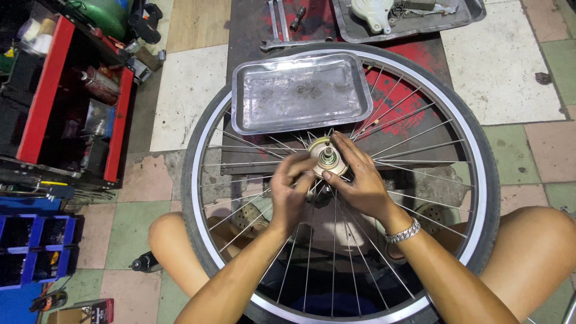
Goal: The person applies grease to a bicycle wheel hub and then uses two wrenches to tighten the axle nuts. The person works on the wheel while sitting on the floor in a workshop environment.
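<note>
Both hands on the wheel (474, 150) hub (327, 157): left hand (292, 191) pinching its edge, right hand (355, 177) cupped around it, tray (300, 93) just above.

An empty steel tray (302, 93) lies on a dark, red-stained tabletop (252, 24), a second tray (468, 13) with a white plastic part (372, 12) beyond it (a wrench (282, 43) lies between them). A red tool cart (72, 96) stands left, blue bins (36, 249) below it.

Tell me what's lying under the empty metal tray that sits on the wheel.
The metal tray rests on the spokes and rim of the bicycle wheel. Beneath shows a dark, red-stained bench top. Whatever lies directly under the tray is covered.
</note>
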A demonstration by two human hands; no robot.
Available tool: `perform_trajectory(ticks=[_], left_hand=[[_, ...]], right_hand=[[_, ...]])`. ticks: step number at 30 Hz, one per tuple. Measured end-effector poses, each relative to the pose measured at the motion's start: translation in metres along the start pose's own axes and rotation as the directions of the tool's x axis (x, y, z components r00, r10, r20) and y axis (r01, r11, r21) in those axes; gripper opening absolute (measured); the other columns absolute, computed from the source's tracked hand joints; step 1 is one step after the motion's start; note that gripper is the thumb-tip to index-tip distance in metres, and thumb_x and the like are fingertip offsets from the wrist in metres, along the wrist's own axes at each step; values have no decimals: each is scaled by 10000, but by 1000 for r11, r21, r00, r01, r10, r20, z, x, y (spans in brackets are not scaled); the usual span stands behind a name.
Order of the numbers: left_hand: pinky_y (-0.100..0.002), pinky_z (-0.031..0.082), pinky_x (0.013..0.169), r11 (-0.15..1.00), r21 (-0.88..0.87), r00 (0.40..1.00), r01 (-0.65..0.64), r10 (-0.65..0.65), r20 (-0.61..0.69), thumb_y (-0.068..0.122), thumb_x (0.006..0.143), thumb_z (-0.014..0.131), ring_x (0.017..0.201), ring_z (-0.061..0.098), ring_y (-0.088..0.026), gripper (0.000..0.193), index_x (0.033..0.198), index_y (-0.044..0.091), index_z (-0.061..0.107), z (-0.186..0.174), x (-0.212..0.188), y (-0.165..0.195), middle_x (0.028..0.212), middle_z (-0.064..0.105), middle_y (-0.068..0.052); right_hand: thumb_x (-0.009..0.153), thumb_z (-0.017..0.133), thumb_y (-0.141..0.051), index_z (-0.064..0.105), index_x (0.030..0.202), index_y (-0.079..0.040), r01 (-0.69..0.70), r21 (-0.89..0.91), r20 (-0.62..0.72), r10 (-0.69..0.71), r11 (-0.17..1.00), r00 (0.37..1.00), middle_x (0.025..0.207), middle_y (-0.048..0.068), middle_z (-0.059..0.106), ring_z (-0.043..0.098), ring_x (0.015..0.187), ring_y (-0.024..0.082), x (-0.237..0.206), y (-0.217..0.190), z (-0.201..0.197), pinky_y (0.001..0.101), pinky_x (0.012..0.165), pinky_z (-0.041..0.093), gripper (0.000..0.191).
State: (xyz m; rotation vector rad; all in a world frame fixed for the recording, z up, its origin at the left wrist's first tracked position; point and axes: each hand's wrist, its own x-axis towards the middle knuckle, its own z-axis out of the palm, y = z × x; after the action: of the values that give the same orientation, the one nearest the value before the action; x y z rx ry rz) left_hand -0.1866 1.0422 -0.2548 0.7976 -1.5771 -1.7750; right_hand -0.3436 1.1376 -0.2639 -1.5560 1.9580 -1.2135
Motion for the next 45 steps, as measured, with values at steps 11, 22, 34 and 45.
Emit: perform_trajectory(ticks=[11,22,34,45], left_hand=[[-398,471,1207,991,123,999,-47,48,-5,149,928,659,1350,658,-273,544,1434,-26,562,-3,-1,-3,1382,718,-190],[-433,449,1158,996,-6,995,-89,90,32,140,891,690,1266,626,-355,617,1442,-88,531,-10,2,-11,1297,685,-273],[-568,388,999,995,-51,996,83,-85,-30,145,917,683,1177,596,-451,631,1454,-143,518,-9,8,-1,1250,642,-348],[-492,369,988,968,120,975,-222,217,56,127,894,695,1132,531,-405,568,1373,-119,516,-9,12,5,1239,619,-329]], right_hand=[[901,697,-419,383,1569,-57,-26,-14,1,26,1000,1000,1633,166,394,365,1517,318,-1,1,1,448,1209,267,823],[911,703,-413,390,1566,-55,-19,-12,-9,19,1000,1000,1632,173,398,363,1520,316,-2,2,1,436,1212,268,810],[906,710,-408,392,1559,-41,-2,11,-15,2,1000,1000,1628,176,400,372,1512,325,-3,2,0,436,1209,278,813],[909,704,-428,400,1559,-47,-34,-12,-13,34,999,999,1630,173,401,372,1512,327,-2,-1,0,437,1212,277,812]])
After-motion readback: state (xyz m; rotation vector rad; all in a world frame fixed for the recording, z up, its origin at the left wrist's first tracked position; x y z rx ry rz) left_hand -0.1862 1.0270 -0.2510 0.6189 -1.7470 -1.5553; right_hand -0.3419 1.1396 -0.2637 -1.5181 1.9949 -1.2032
